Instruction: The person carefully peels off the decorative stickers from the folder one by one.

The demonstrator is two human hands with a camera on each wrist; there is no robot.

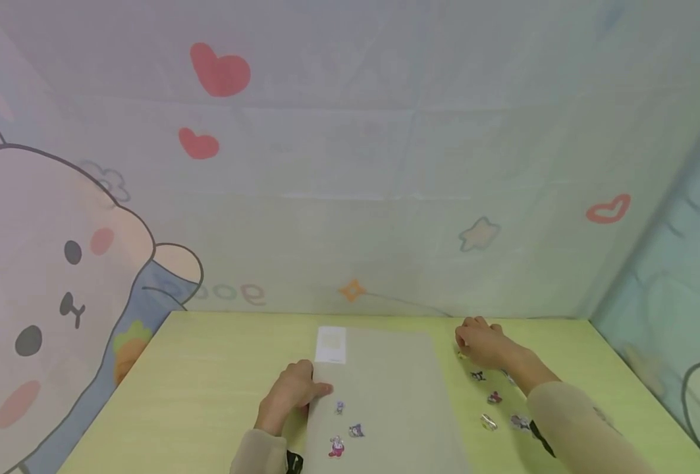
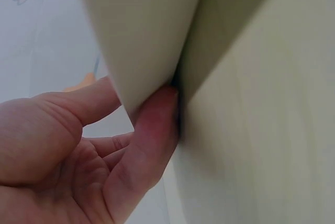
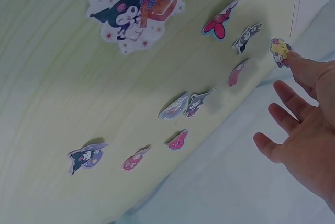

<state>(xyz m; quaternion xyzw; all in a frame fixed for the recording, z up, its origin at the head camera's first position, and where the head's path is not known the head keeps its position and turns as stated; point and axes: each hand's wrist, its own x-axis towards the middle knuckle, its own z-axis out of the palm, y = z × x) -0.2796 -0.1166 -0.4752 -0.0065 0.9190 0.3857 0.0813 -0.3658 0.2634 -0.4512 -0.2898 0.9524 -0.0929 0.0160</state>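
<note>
Currently, the left hand [image 1: 293, 390] pinches the board [image 1: 397, 395] by its left edge, while the right hand [image 1: 484, 345] pinches a yellow sticker [image 3: 280, 50], right of the board near the far edge of the table [image 1: 219, 388]; more stickers [image 1: 494, 397] lie nearby, and three others [image 1: 356, 430] dot the board.

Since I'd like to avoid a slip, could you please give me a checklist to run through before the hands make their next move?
1. Left hand steadying the board: ok, it grips the left edge.
2. Yellow sticker in the right hand: ok, pinched at the fingertips.
3. Yellow sticker over the board: not ok, it is off to the right.
4. Room on the board: ok, its right side is bare.
5. Three stickers on the board clear of the left hand: ok, they lie apart from it.
6. Yellow sticker ready to stick: cannot tell, its back is hidden.
</note>
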